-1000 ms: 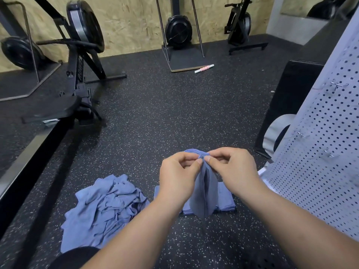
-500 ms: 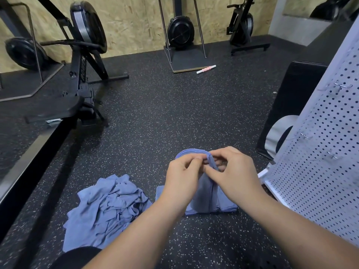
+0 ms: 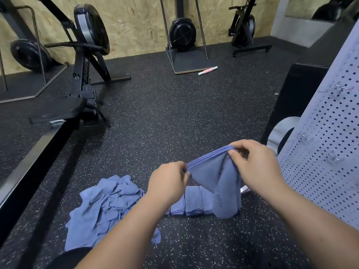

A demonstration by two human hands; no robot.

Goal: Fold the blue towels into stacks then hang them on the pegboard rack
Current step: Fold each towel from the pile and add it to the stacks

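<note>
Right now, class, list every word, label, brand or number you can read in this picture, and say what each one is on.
No text here can be read with certainty.
Towel: faint lettering in the cloth's own colour near its lower end, too blurred to read.
Exercise machine: pale lettering running along its black upright, too blurred to read.
Nothing else shows any writing.

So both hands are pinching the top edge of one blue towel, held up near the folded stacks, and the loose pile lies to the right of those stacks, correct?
Not quite: the head view shows the loose pile to the left of the folded stacks, not the right. The rest holds: left hand and right hand pinch the top edge of one blue towel near them.
</note>
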